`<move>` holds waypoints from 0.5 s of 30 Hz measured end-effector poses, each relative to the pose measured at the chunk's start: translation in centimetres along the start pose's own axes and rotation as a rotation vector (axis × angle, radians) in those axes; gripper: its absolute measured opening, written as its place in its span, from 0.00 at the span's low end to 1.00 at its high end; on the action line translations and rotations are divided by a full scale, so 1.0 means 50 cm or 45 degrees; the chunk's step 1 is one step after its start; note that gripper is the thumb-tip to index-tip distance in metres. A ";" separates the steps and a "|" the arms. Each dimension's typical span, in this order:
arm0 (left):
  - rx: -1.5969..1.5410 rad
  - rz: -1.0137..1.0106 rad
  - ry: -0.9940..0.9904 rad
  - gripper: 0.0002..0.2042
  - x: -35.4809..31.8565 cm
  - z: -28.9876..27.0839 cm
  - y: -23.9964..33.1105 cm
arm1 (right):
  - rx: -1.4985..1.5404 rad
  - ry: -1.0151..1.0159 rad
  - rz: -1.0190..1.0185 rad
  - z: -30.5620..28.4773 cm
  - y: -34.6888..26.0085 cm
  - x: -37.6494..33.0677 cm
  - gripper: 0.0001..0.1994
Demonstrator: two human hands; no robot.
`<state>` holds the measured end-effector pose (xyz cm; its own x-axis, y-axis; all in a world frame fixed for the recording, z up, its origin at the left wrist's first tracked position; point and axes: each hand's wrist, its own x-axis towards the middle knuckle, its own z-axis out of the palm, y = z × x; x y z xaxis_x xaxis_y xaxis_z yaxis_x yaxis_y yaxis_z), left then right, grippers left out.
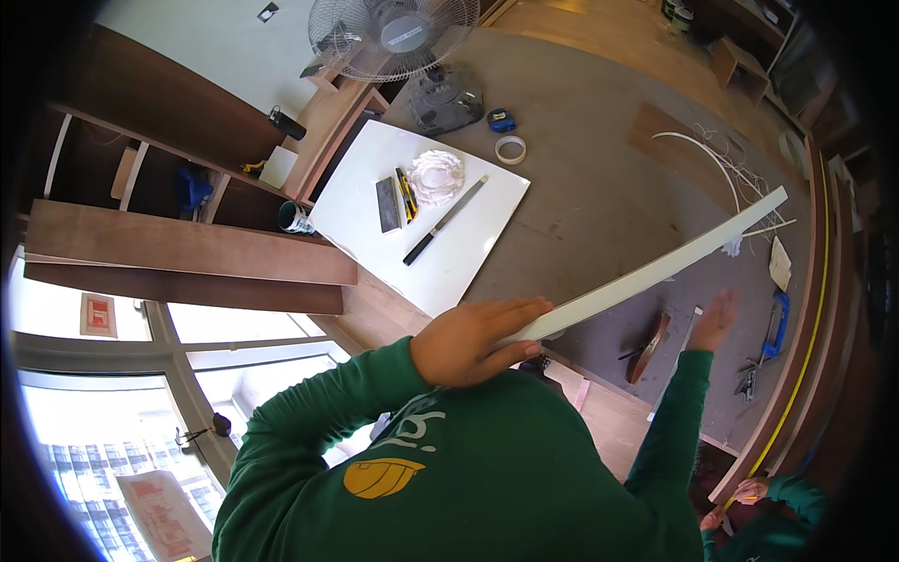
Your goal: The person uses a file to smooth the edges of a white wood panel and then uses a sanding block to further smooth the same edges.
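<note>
Sweatshirt (524,468) foremost, left hand (475,343) grips strip (655,266) by one end, right hand (714,321) open, apart; loosened grip could drop it

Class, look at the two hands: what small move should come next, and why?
Probably bring the right hand to the far part of the pale strip, to steady it. The left hand grips only the near end, the strip reaches far out across the table, and the right hand looks open and empty.

R fingers (726,302) blurry, fan (405,36) w/ top beyond upper pic edge
</note>
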<state>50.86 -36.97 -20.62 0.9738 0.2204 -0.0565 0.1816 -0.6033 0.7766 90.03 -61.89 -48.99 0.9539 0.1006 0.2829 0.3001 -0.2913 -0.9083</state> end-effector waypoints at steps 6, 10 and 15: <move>-0.208 0.110 0.011 0.25 0.016 -0.023 -0.089 | -0.046 -0.858 -0.979 0.103 -0.695 -0.145 0.20; -0.032 -0.030 0.449 0.23 0.077 -0.080 -0.402 | -0.318 -0.904 -0.839 0.163 -0.701 -0.185 0.19; 0.525 -1.084 0.821 0.38 0.006 -0.131 -1.026 | -0.473 -1.018 -0.863 0.198 -0.720 -0.182 0.21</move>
<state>40.93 -0.94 -56.40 0.2831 0.9582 -0.0406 0.8956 -0.2490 0.3688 70.48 -42.90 -21.91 0.3511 0.8921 0.2843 0.8689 -0.1973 -0.4540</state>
